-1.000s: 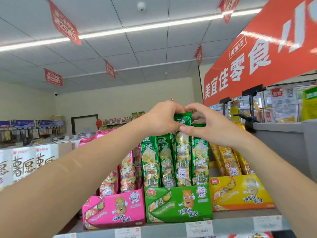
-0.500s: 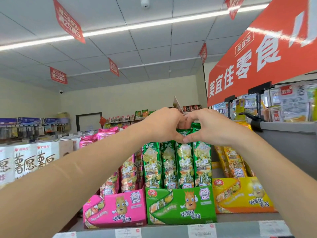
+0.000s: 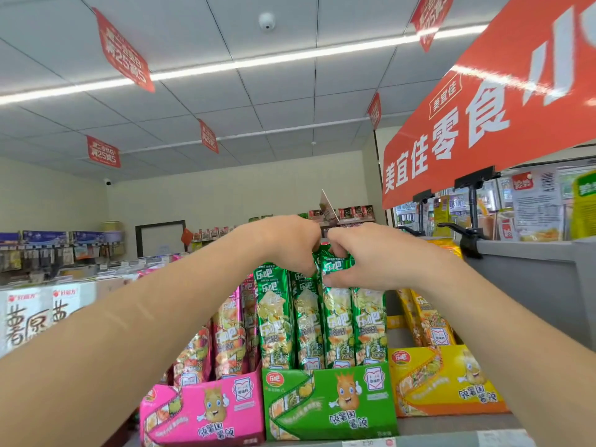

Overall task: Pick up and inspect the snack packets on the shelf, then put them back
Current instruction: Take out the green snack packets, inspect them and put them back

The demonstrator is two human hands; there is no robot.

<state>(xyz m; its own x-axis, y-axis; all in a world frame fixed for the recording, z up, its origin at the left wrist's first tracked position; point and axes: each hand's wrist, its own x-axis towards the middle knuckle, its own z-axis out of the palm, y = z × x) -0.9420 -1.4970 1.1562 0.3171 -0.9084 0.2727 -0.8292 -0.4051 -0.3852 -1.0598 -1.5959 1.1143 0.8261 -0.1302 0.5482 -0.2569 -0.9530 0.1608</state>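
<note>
Green snack packet [image 3: 337, 317] stands in the green box [image 3: 329, 404] on the shelf [image 3: 458, 425], slightly above its neighbours [image 3: 274, 317]. My left hand [image 3: 283, 243] and right hand [image 3: 364, 256] both pinch its crumpled top. I judge it almost seated back; only letting go remains.

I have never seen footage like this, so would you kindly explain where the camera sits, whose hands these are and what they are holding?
There is no machine here: a person wears a camera on the head, so this one picture looks forward over both bare arms. The left hand and right hand meet at the tops of the green snack packets and grip them. The packets stand upright in a green box on the shelf, between a pink box and a yellow box.
</note>
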